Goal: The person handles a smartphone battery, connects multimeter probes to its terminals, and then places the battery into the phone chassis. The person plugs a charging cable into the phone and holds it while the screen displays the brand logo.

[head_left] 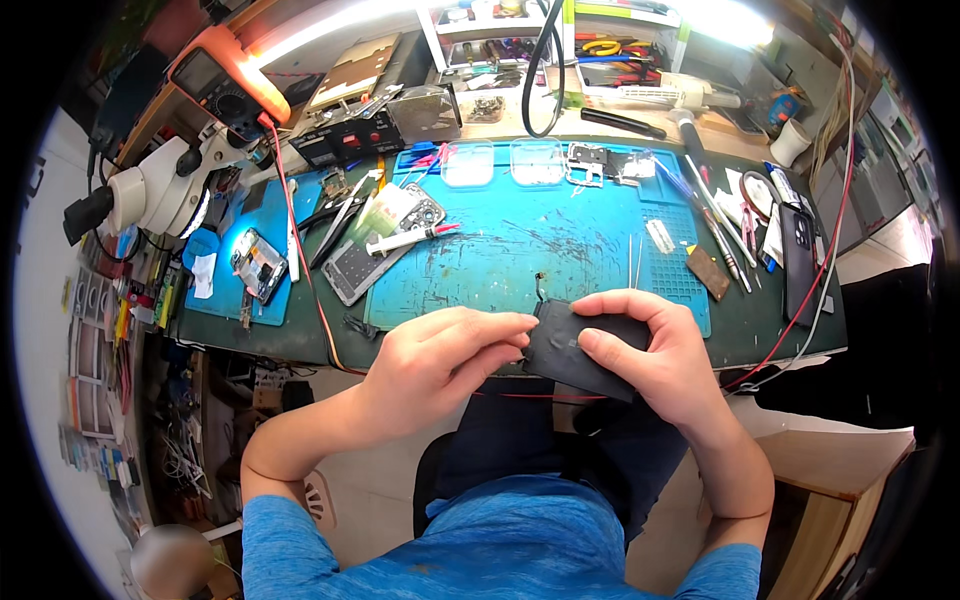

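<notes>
Right hand (655, 345) pinches a flat black pack (570, 350) between thumb and fingers over the near edge of the surface (262, 338); the left hand (430, 355) bunches its fingertips at the pack's left side, grip unclear. Apparently edge work, calling next for steady support.

A battery (558, 347) is over the front edge of the tabletop (268, 340); left, a syringe (403, 240) lies on a phone frame (354, 273); trays (468, 164) sit behind.
</notes>
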The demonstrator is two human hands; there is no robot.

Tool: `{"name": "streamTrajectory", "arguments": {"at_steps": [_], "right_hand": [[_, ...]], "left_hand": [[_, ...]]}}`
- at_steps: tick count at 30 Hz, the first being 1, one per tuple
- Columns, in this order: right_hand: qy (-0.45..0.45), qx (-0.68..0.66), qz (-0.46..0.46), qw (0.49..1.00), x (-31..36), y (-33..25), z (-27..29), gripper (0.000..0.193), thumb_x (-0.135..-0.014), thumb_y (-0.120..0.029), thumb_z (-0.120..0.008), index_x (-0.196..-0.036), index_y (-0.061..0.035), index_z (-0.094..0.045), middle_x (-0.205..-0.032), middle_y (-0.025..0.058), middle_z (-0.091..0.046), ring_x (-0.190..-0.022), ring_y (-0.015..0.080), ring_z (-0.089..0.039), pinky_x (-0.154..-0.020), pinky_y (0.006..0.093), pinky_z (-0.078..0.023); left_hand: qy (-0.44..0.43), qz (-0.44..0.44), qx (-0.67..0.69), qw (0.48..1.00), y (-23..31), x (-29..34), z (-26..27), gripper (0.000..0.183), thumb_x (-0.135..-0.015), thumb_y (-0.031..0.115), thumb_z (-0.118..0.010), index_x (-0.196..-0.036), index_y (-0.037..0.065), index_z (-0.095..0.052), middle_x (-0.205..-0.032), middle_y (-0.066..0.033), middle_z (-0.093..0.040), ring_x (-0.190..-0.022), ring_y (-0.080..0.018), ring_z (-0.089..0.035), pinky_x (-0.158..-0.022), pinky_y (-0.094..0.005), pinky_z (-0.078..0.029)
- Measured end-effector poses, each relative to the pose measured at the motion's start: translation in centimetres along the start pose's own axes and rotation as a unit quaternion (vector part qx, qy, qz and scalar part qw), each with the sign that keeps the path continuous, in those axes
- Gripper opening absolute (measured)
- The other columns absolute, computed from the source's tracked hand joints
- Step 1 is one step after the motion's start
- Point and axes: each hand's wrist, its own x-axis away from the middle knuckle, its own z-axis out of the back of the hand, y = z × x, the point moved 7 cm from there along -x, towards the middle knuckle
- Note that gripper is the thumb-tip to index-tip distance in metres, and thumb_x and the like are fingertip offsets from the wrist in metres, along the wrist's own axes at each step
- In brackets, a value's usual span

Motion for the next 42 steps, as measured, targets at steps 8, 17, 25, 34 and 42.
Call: {"name": "streamTrajectory", "arguments": {"at_steps": [8,17,25,34,42], "right_hand": [[0.009,0.018,0.010,1.000,0.0,-0.2,-0.2,0.031,-0.093,-0.014,-0.075,-0.118,0.0037,-0.072,-0.104,0.0076,-0.075,-0.091,0.0088,-0.069,-0.079,0.0254,-0.057],[0.021,0.041,0.016,0.999,0.0,-0.7,-0.5,0.032,-0.093,-0.014,-0.074,-0.119,0.0042,-0.072,-0.105,0.0106,-0.076,-0.094,0.0119,-0.070,-0.082,0.0280,-0.056],[0.113,0.181,0.191,0.958,1.0,-2.5,-1.8,0.032,-0.089,-0.011,-0.078,-0.118,-0.0003,-0.071,-0.107,0.0159,-0.072,-0.096,0.0293,-0.072,-0.083,0.0366,-0.057],[0.129,0.225,0.254,0.932,1.4,-2.4,-2.2,0.033,-0.087,-0.007,-0.078,-0.117,0.0002,-0.070,-0.106,0.0164,-0.072,-0.094,0.0317,-0.072,-0.083,0.0377,-0.057],[0.128,0.190,0.186,0.956,0.8,-1.5,-1.6,0.030,-0.088,-0.009,-0.076,-0.116,0.0010,-0.071,-0.105,0.0156,-0.073,-0.095,0.0296,-0.072,-0.084,0.0365,-0.056]], "left_hand": [[-0.062,-0.088,-0.089,0.990,1.0,0.0,-0.1,0.035,-0.086,-0.003,-0.077,-0.120,0.000,-0.072,-0.094,-0.0119,-0.075,-0.084,-0.0261,-0.075,-0.073,-0.0344,-0.061],[-0.077,-0.167,-0.186,0.965,2.3,-0.8,-0.4,0.050,-0.083,-0.004,-0.078,-0.130,-0.002,-0.064,-0.089,-0.0095,-0.072,-0.078,-0.0265,-0.073,-0.067,-0.0359,-0.059],[0.023,-0.085,-0.191,0.978,1.0,-0.4,-0.1,0.057,-0.083,-0.009,-0.074,-0.136,0.000,-0.055,-0.089,-0.0081,-0.071,-0.076,-0.0219,-0.071,-0.069,-0.0330,-0.059],[0.033,0.224,0.181,0.957,-5.0,0.6,-0.5,0.052,-0.090,-0.007,-0.071,-0.137,0.000,-0.051,-0.097,-0.0071,-0.071,-0.089,-0.0147,-0.071,-0.086,-0.0284,-0.058],[0.024,0.095,0.027,0.995,-2.3,0.1,-0.1,0.064,-0.089,-0.005,-0.077,-0.147,0.005,-0.052,-0.107,-0.0118,-0.076,-0.095,-0.0183,-0.075,-0.084,-0.0314,-0.061]]}}
